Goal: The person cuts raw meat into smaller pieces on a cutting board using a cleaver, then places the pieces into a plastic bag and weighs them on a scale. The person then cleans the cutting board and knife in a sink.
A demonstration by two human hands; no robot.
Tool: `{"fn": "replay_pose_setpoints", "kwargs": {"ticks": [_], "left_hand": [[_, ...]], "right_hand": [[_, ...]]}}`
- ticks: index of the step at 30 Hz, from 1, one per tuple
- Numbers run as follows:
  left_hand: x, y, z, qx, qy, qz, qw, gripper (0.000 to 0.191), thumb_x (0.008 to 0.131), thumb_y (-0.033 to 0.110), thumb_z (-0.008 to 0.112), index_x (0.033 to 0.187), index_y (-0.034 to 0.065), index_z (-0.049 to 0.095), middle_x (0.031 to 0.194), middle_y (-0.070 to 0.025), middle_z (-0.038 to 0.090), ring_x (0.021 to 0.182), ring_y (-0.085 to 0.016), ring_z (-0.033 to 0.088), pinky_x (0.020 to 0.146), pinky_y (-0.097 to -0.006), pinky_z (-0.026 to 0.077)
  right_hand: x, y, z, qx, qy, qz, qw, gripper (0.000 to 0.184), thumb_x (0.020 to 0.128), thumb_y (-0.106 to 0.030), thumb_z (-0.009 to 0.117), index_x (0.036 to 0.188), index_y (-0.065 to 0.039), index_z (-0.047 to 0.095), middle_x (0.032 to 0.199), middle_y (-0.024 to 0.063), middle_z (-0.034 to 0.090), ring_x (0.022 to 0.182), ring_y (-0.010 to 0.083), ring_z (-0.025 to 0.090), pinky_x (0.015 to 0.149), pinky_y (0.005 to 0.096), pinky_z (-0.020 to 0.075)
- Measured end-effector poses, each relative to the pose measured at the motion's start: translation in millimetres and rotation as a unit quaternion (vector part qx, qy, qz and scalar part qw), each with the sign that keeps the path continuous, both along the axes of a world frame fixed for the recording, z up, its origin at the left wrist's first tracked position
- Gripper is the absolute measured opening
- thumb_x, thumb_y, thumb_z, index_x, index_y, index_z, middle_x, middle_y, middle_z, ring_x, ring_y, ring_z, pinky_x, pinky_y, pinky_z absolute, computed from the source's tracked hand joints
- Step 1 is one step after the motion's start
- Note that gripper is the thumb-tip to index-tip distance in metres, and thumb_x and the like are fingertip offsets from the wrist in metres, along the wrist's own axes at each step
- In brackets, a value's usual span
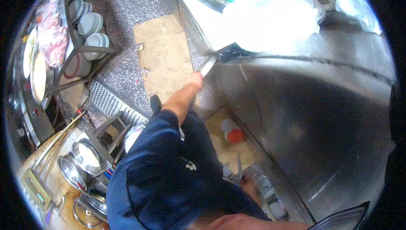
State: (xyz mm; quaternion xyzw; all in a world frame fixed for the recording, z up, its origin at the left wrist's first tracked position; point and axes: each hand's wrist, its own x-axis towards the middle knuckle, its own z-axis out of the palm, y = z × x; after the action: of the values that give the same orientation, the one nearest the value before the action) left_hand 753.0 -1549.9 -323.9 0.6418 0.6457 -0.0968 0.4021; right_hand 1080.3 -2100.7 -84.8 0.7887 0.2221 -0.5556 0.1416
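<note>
My left hand (193,80) is stretched forward, its fingers closed around the end of a pale flat metal strip (208,67). I cannot tell whether this is a blade or an edge piece; its far end meets the corner of the bright counter (203,24). Low on the right, partly hidden by my dark clothing, my right hand (250,186) appears closed on the handle of a knife (239,163). The knife's narrow blade points away from me over a tan board (234,157). Close by, a whitish jar with a red lid (234,135) lies tilted.
A dark metal panel (295,128) fills the right side. Flattened cardboard (165,55) covers part of the speckled floor (127,5). At left, a rack holds stacked plates (92,24) below raw meat (52,36). Metal pots (71,171) and a wooden stool (109,123) stand lower left.
</note>
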Motion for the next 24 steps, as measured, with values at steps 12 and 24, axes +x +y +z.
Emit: {"fn": "replay_pose_setpoints", "kwargs": {"ticks": [12, 24], "left_hand": [[-71.1, -46.1, -5.5, -0.072, -0.422, -0.017, 0.904, 0.034, 0.1, 0.006, 0.062, 0.133, 0.0021, 0.066, 0.112, -0.0152, 0.071, 0.102, -0.026, 0.067, 0.09, -0.0394, 0.057], [-678.1, -94.3, 62.1, -0.013, 0.214, 0.004, 0.977, 0.018, 0.089, 0.016, 0.068, 0.092, 0.0065, 0.083, 0.101, -0.0174, 0.08, 0.1, -0.032, 0.078, 0.082, -0.0449, 0.062]], "right_hand": [[-125.3, 78.9, -5.0, 0.081, -0.097, 0.095, 0.987, 0.041, 0.097, -0.01, 0.069, 0.137, -0.003, 0.064, 0.108, 0.0157, 0.078, 0.091, 0.031, 0.073, 0.088, 0.0427, 0.0603], [-247.6, 190.4, -11.4, 0.126, -0.129, 0.0, 0.984, 0.039, 0.095, -0.021, 0.068, 0.13, -0.005, 0.065, 0.091, 0.0212, 0.074, 0.064, 0.0315, 0.072, 0.056, 0.0472, 0.0589]]}}
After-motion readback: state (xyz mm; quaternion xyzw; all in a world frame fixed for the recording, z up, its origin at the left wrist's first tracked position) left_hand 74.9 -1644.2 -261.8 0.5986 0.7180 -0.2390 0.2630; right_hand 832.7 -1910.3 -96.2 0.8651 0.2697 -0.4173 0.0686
